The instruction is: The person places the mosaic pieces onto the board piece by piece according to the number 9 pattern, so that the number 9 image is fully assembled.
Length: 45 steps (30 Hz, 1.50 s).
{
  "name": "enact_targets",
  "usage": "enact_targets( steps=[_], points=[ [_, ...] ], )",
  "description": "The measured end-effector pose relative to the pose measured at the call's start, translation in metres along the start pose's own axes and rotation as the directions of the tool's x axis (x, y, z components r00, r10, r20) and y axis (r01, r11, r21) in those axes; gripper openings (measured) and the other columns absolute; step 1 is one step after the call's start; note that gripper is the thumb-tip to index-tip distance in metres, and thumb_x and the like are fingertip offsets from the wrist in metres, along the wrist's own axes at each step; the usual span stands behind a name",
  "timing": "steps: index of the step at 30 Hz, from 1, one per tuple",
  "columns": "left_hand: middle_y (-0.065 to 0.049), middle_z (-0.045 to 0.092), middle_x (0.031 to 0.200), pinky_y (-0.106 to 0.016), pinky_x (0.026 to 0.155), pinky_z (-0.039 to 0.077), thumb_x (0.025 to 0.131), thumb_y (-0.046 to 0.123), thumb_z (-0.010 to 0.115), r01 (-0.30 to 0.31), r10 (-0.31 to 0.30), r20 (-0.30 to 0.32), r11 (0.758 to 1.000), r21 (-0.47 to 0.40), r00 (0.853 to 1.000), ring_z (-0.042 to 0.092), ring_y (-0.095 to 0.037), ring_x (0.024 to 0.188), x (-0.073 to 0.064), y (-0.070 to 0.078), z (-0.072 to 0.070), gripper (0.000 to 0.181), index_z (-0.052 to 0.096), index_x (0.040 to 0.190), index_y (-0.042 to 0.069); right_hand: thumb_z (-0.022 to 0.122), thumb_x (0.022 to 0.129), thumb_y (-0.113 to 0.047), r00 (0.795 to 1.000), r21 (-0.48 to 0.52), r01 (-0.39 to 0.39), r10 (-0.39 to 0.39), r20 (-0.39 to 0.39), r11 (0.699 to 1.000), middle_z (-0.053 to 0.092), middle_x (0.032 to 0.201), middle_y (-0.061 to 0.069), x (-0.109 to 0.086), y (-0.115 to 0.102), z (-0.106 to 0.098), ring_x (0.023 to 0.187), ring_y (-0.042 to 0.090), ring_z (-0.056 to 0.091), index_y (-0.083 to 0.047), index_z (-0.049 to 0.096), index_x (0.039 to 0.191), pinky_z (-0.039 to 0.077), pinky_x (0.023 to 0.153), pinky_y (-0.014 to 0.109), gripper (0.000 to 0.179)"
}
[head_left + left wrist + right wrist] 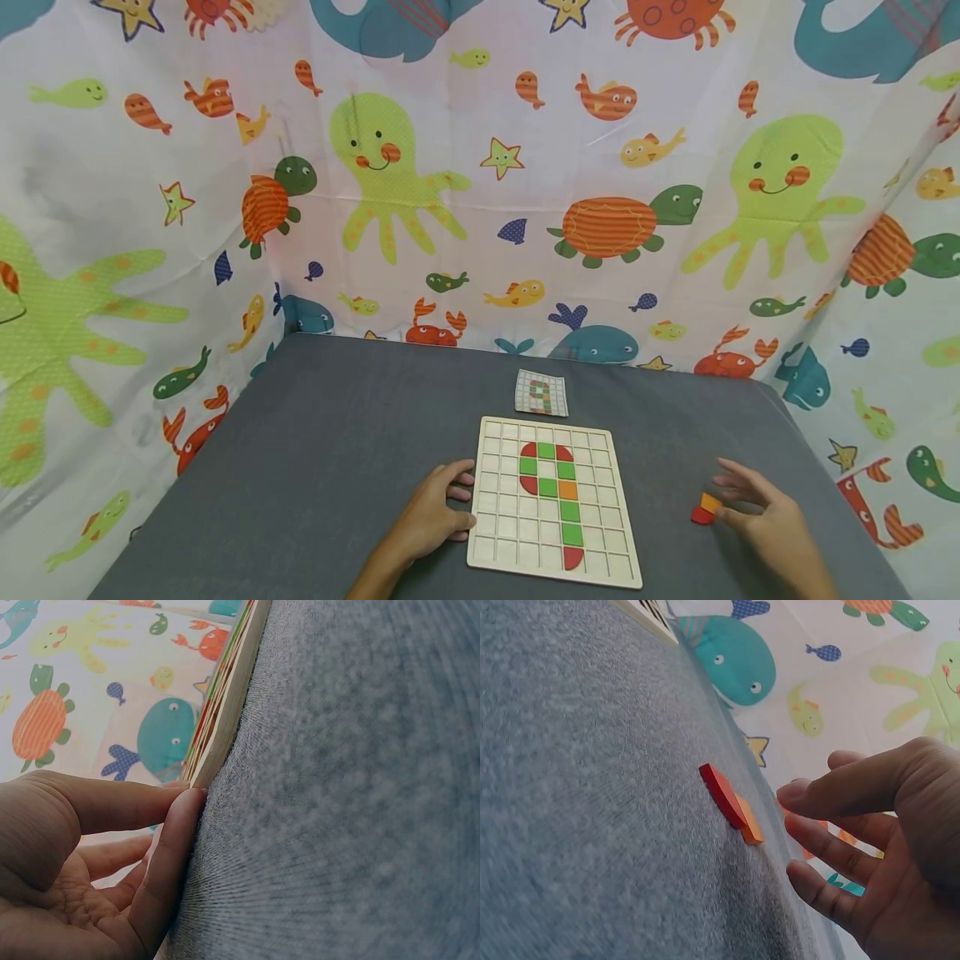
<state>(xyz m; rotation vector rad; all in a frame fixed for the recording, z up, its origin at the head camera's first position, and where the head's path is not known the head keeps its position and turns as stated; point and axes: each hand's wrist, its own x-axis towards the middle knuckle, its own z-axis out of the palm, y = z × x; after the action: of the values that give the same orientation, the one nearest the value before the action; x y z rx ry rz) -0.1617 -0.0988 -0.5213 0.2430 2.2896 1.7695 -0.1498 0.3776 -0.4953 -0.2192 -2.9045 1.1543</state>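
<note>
A square wooden grid board carries green square tiles, red rounded tiles and one orange square tile. My left hand lies at the board's left side, its fingertips touching the rim, as the left wrist view shows too. To the right of the board, my right hand hovers with loosely bent, parted fingers beside a red piece and an orange piece. These two pieces touch each other on the cloth. Between the right hand's fingers nothing shows.
Behind the board lies a small pattern card with a similar coloured grid design. Grey cloth covers the table. A curtain printed with sea animals hangs along the back and both sides.
</note>
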Motion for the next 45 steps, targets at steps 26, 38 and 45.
enact_targets(
  steps=[26, 38, 45],
  points=[
    [-0.012, 0.058, 0.132, -0.035, 0.06, 0.064, 0.08, -0.011, 0.079, -0.014, 0.014, 0.0, 1.0, -0.003, 1.0, 0.059, -0.03, 0.116, 0.0, -0.003, 0.0, 0.078, 0.053, 0.152, 0.004, 0.081, 0.085, 0.005, 0.997, -0.082, -0.071, 0.074, 0.035, 0.994, 0.075, 0.116, 0.023, 0.006, 0.009, 0.007, 0.102, 0.034, 0.071, 0.007, 0.054, 0.146, 0.055, 0.09, 0.065, 0.066],
    [-0.011, 0.058, 0.132, -0.035, 0.06, 0.064, 0.08, -0.011, 0.08, 0.0, 0.0, 0.001, 1.0, 0.004, 1.0, 0.059, -0.03, 0.116, 0.001, -0.003, -0.001, 0.078, 0.053, 0.152, 0.004, 0.083, 0.087, -0.001, 0.997, -0.105, -0.072, 0.071, -0.012, 0.992, 0.076, 0.107, 0.019, 0.007, 0.011, 0.007, 0.091, 0.025, 0.072, 0.007, 0.055, 0.145, 0.06, 0.081, 0.055, 0.065],
    [-0.011, 0.058, 0.131, -0.035, 0.06, 0.064, 0.08, -0.012, 0.08, 0.006, -0.006, -0.001, 1.0, 0.009, 1.0, 0.059, -0.03, 0.116, 0.001, -0.002, 0.0, 0.078, 0.054, 0.152, 0.004, 0.083, 0.089, -0.003, 0.999, -0.095, -0.044, 0.041, -0.033, 0.995, 0.076, 0.11, 0.018, 0.004, 0.004, 0.006, 0.094, 0.026, 0.072, 0.006, 0.056, 0.146, 0.063, 0.076, 0.044, 0.064]
  ],
)
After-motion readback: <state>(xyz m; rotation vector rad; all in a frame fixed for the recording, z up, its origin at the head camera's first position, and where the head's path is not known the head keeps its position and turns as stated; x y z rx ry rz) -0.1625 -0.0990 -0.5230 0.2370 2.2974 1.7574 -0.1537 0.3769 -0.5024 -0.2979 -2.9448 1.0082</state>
